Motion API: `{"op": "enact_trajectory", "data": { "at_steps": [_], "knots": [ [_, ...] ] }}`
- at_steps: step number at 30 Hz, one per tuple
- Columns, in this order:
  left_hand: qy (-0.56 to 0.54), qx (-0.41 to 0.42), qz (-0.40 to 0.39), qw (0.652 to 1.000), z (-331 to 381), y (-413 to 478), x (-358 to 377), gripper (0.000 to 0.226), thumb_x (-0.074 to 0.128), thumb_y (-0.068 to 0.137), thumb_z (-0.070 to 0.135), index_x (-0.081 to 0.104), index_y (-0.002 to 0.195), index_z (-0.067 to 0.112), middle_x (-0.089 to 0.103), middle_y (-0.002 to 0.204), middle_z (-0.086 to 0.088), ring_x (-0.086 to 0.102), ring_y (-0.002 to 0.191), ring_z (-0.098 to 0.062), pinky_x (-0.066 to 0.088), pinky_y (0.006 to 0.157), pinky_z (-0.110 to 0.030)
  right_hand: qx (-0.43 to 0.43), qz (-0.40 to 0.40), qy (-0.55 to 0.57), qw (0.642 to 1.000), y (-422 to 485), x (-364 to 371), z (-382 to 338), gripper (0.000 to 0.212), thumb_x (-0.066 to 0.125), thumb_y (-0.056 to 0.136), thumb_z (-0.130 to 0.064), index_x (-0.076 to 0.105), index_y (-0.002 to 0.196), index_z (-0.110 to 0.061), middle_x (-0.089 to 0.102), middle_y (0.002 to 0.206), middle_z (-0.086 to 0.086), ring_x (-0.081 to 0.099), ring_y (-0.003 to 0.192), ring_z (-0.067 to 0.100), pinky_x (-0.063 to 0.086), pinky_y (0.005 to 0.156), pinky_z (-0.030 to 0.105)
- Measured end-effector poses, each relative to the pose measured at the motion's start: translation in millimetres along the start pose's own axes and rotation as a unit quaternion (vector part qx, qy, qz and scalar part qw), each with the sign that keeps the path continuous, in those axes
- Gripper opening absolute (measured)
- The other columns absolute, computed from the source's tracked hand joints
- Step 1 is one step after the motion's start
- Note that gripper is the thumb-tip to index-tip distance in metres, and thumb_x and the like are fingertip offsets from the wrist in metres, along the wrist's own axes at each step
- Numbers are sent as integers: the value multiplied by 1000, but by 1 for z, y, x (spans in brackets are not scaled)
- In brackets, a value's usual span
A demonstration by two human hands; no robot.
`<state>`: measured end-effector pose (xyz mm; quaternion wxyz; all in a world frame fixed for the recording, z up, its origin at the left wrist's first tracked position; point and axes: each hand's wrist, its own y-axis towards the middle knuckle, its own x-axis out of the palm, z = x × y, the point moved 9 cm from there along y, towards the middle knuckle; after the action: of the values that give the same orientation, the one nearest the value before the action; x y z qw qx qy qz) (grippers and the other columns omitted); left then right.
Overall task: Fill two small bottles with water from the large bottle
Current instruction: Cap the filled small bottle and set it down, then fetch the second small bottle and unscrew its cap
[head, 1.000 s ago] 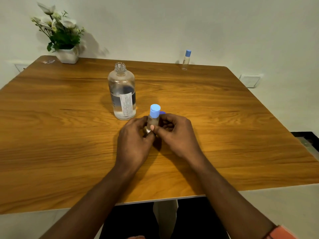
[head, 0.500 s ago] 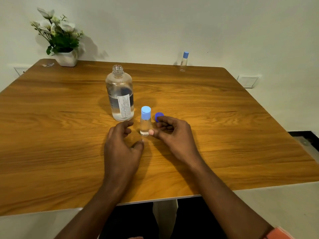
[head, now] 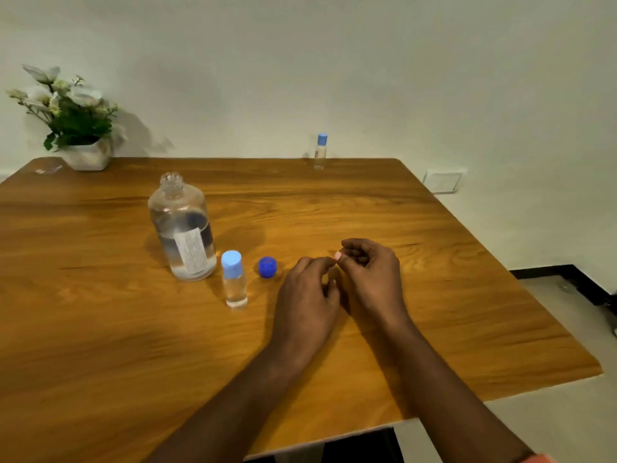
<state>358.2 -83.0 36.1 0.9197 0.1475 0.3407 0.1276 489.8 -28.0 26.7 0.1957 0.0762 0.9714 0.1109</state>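
Wooden table [head: 100,345] fills most of the view, pushed up against a pale wall. Both forearms reach in from the bottom edge and meet right of ctr. The left hand [head: 305,295] lies knuckles-up w/ fingers loosely curled, holding nothing. The right hand [head: 370,272] sits just beside it, fingers bent in toward the palm, thumb tip close to the left hand's fingertips; nothing visible in its grasp either. Neither hand touches a bottle.

Potted plant [head: 71,128] w/ white flowers stands at the far-left corner in a white pot. The large bottle [head: 182,228] is upright left of ctr, clear, neck uncapped, roughly half full of water, white label facing the camera.

Near small bottle [head: 234,282] stands upright just beside the large bottle on its front-right side, light-blue cap on, clear liquid inside, well clear of both hands. Far small bottle [head: 320,152] stands upright at the table's back edge by the wall, light-blue cap on too; fill level too small to tell.

Wall socket [head: 442,180] is on the wall past the table's far-right corner. Smallest item: a dark-blue cap [head: 267,267] lying loose on the table between the near small bottle and the left hand.
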Motion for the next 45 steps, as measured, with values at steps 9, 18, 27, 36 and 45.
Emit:
{"op": "enact_trajectory", "data": {
  "at_steps": [9,18,27,36,45],
  "knots": [
    [106,-88,42,990,-26,100,36,44,53,90,15,48,134,16,52,130,-5,49,118,-22,41,95,-31,-7,45,-32,998,87,7,18,40,75,82,-17,66,120,-9,71,110,5,65,98,11,52,85,23],
    [130,-137,84,978,-52,191,61,39,54,91,19,51,129,12,54,128,-8,49,117,-24,40,97,-33,2,50,-52,997,186,40,37,46,76,81,-21,64,124,-12,71,111,6,66,102,17,54,92,34],
    [135,-143,115,974,-73,271,76,33,55,91,20,56,121,8,58,122,-11,53,112,-26,42,93,-35,10,60,-61,996,279,83,44,55,78,79,-29,60,129,-13,68,120,6,65,107,22,55,90,37],
    [103,-136,140,975,-92,310,85,28,51,93,20,60,113,2,61,114,-16,57,105,-31,47,89,-40,-18,24,-79,996,324,114,49,46,79,76,-26,67,117,-11,72,107,7,67,97,24,55,84,35],
    [94,-138,123,978,-79,281,80,29,53,91,18,58,117,5,59,117,-13,55,108,-28,44,87,-36,-27,16,-77,997,289,93,45,29,78,77,-23,70,102,-10,73,93,5,67,82,18,54,71,31]
  ]
}}
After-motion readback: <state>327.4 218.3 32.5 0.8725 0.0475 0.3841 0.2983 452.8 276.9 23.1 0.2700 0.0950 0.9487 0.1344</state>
